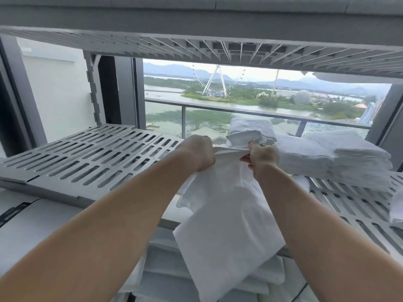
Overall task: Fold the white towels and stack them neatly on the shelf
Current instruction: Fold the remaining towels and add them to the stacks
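A white towel (226, 232) hangs in front of the grey slatted shelf (87, 158), held up by its top edge. My left hand (200, 153) grips the left part of that edge in a fist. My right hand (263, 155) pinches the edge close beside it, so the cloth bunches between the two hands. Folded white towels sit on the right half of the shelf: a stack (353, 162) at the right, a lower stack (301, 155) beside it and a folded one (253, 127) behind my hands.
The shelf above (196, 42) overhangs low. A loose white cloth (397, 210) lies at the shelf's right edge. More white towels (268, 275) lie below the shelf front. Behind the shelf is a window with a balcony rail (239, 110).
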A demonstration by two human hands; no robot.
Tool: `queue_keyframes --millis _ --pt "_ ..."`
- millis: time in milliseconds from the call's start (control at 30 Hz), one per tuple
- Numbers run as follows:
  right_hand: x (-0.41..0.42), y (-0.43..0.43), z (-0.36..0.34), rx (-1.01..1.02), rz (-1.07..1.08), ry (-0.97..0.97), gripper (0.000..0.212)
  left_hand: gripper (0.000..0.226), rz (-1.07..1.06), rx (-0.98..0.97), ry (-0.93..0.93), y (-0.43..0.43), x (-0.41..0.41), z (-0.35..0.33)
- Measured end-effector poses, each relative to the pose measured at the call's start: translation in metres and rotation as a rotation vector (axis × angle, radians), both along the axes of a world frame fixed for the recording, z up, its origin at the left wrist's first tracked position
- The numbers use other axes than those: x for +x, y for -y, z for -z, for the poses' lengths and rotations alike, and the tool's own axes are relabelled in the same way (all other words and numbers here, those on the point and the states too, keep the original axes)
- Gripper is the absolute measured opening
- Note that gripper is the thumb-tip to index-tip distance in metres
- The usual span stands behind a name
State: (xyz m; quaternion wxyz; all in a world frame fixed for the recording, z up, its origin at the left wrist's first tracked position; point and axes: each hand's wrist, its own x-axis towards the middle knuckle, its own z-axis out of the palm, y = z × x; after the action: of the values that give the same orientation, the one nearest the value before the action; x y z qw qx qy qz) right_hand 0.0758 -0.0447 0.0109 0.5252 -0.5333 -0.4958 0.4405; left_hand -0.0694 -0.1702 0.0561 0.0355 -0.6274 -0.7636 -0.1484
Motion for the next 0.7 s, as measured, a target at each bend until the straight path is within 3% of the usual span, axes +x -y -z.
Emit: queue_keyframes --millis 67,200,300,367,500,600,700 --pt "-0.004 0.000 -0.001 0.034 0.016 -0.003 0.029 0.003 -0.050 0.023 -0.109 0.000 0.000 -0.008" --pt "-0.013 0.002 -0.001 0.104 -0.052 0.092 0.024 0.004 -0.129 0.064 -0.335 -0.001 -0.010 -0.011" --pt "-0.018 0.004 0.005 0.086 -0.391 0.298 0.027 0.023 -0.223 0.020 -0.442 -0.001 -0.037 0.011" --pt "-0.019 0.006 0.013 0.088 -0.546 0.555 0.031 0.028 -0.291 -0.027 -0.420 0.001 -0.060 0.038" --pt "-0.019 0.011 0.033 0.202 -0.521 0.839 0.032 0.025 -0.271 0.020 -0.333 -0.001 -0.076 0.081" --pt "-0.019 0.014 0.046 0.189 -0.513 0.966 0.033 0.036 -0.248 -0.032 -0.285 -0.009 -0.070 0.090" --pt "-0.022 0.013 0.051 0.222 -0.469 1.012 0.024 0.030 -0.256 -0.140 -0.243 -0.017 -0.066 0.090"
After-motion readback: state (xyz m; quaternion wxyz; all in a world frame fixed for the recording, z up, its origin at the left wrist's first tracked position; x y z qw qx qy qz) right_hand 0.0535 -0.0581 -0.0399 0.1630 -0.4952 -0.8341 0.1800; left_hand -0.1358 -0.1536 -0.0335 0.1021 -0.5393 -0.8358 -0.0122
